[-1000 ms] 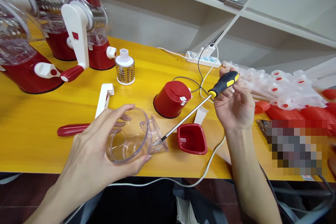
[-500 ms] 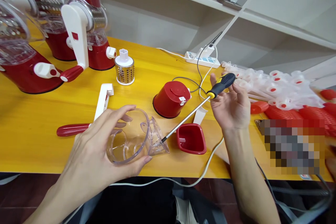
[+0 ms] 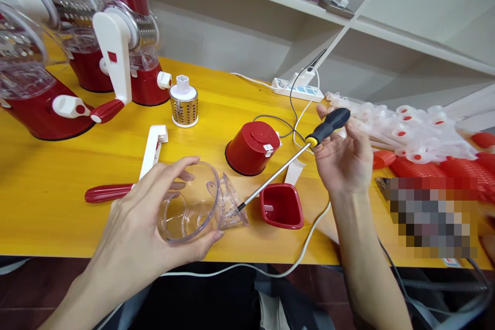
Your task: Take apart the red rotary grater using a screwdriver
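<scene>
My left hand [image 3: 143, 227] is wrapped round the wide drum end of a clear plastic grater housing [image 3: 203, 211], with its narrow funnel part pointing right. A screwdriver [image 3: 328, 126] with a black and yellow handle slants down from my right hand [image 3: 344, 160], the handle lying loosely among the upturned fingers. Its dark tip reaches into the funnel part; whether it touches a screw cannot be made out. Just right of the tip is a red hopper [image 3: 282, 206], its opening facing me. Behind it stands a red grater base [image 3: 253, 147].
A white crank with a red handle [image 3: 108, 193] lies at left, below a metal grating drum [image 3: 184, 105]. Assembled rotary graters [image 3: 149, 82] stand back left. At back are a power strip [image 3: 297, 90] and cables. Bagged white parts [image 3: 410, 124] and red parts [image 3: 425, 167] lie right.
My right hand and the screwdriver handle have shifted slightly to the right, with the fingers changing position on the handle. My left hand and the clear housing stay nearly still.
</scene>
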Available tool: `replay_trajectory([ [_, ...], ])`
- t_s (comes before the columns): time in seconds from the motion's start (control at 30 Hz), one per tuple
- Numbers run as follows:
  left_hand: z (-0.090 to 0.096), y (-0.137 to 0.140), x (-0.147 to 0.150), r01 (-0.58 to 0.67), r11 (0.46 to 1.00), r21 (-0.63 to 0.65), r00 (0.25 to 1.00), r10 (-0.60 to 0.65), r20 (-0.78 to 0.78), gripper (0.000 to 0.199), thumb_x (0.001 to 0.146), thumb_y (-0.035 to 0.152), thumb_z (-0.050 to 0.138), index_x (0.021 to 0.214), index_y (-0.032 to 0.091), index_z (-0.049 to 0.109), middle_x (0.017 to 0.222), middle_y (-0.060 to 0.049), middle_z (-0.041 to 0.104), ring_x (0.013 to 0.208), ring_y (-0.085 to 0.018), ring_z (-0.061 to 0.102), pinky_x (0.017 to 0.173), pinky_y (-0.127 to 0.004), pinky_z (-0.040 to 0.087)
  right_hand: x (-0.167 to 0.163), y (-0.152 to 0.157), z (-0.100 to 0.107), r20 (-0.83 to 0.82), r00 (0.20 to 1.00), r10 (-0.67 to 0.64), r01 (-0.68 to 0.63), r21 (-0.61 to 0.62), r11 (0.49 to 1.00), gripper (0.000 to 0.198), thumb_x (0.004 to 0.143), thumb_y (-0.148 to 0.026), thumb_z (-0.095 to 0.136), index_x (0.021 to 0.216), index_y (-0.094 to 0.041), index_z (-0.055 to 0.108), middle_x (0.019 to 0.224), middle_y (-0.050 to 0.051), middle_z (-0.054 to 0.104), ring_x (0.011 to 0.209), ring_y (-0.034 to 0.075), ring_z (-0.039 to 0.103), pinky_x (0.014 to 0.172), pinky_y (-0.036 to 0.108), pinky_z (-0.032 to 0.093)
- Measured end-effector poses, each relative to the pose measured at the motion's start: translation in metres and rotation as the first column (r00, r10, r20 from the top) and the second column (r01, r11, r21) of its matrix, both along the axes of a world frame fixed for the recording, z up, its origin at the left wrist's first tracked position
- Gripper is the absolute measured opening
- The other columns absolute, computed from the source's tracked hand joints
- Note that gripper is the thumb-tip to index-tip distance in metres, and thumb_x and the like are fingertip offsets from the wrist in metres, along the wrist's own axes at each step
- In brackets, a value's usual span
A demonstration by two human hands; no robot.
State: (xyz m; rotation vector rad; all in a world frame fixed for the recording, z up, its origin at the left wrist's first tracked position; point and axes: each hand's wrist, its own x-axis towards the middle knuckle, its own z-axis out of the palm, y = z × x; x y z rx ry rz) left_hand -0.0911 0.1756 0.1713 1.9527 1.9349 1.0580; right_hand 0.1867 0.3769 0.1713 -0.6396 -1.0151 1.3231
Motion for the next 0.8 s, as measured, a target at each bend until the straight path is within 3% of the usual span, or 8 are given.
replay_trajectory([
  [0.1,-0.001,0.0,0.0,0.008,1.0,0.006,1.0,-0.008,0.003,0.074,0.074,0.049,0.075,0.141,0.033,0.046,0.128,-0.003,0.063,0.104,-0.024,0.069,0.087,-0.036,0.06,-0.002,0.0,-0.002,-0.023,0.998,-0.057,0.056,-0.041,0.998,0.03,0.07,-0.045,0.082,0.086,-0.024,0.069,0.088,-0.001,0.072,0.061,0.005,0.06,0.047,0.013,0.05],
  [0.2,-0.003,0.0,-0.001,0.017,1.0,0.013,1.0,-0.017,0.013,0.075,0.074,0.05,0.075,0.141,0.033,0.045,0.129,-0.004,0.063,0.105,-0.025,0.069,0.087,-0.036,0.06,-0.002,0.002,-0.004,-0.013,0.992,-0.124,0.123,-0.079,0.989,0.031,0.065,-0.041,0.087,0.081,-0.023,0.068,0.074,-0.005,0.067,0.049,0.002,0.051,0.042,0.011,0.044],
  [0.4,-0.003,0.001,-0.002,0.026,0.999,0.022,0.999,-0.026,0.024,0.075,0.074,0.05,0.075,0.141,0.034,0.045,0.131,-0.004,0.062,0.104,-0.025,0.069,0.085,-0.037,0.06,0.0,-0.003,0.006,0.003,1.0,0.025,-0.024,-0.022,0.999,0.014,0.069,-0.023,0.077,0.082,-0.023,0.07,0.104,-0.004,0.072,0.043,-0.004,0.03,0.041,0.007,0.043],
  [0.5,-0.003,0.001,-0.002,0.026,0.999,0.032,1.0,-0.027,0.016,0.074,0.074,0.051,0.075,0.14,0.033,0.046,0.13,-0.004,0.062,0.103,-0.025,0.069,0.084,-0.037,0.061,0.0,-0.003,0.005,0.051,0.999,0.0,0.001,-0.026,1.0,0.016,0.075,-0.037,0.074,0.086,-0.026,0.072,0.115,-0.001,0.07,0.047,-0.002,0.04,0.044,0.011,0.048],
  [0.6,-0.003,0.001,-0.002,0.027,0.999,0.036,0.999,-0.027,0.016,0.075,0.073,0.052,0.076,0.14,0.033,0.046,0.13,-0.004,0.062,0.104,-0.025,0.069,0.084,-0.037,0.061,0.0,0.0,-0.002,0.048,0.998,-0.031,0.034,-0.062,0.997,0.029,0.073,-0.051,0.078,0.087,-0.026,0.073,0.096,-0.001,0.071,0.05,-0.001,0.046,0.043,0.009,0.045],
  [0.7,-0.004,0.002,-0.002,0.029,0.999,0.035,0.999,-0.03,0.024,0.075,0.073,0.052,0.076,0.14,0.033,0.046,0.13,-0.004,0.062,0.105,-0.026,0.069,0.085,-0.038,0.061,0.001,0.004,-0.006,0.022,0.999,-0.035,0.036,-0.056,0.998,0.024,0.07,-0.041,0.083,0.086,-0.026,0.073,0.075,-0.006,0.065,0.049,-0.002,0.045,0.043,0.006,0.042],
  [0.8,-0.004,0.002,-0.003,0.027,0.999,0.034,0.999,-0.028,0.029,0.075,0.073,0.052,0.076,0.14,0.033,0.046,0.13,-0.004,0.062,0.104,-0.026,0.069,0.084,-0.038,0.061,0.001,0.003,-0.004,0.014,1.0,0.001,0.0,-0.024,1.0,0.014,0.073,-0.028,0.077,0.086,-0.026,0.072,0.091,-0.004,0.071,0.049,-0.003,0.043,0.045,0.006,0.043],
])
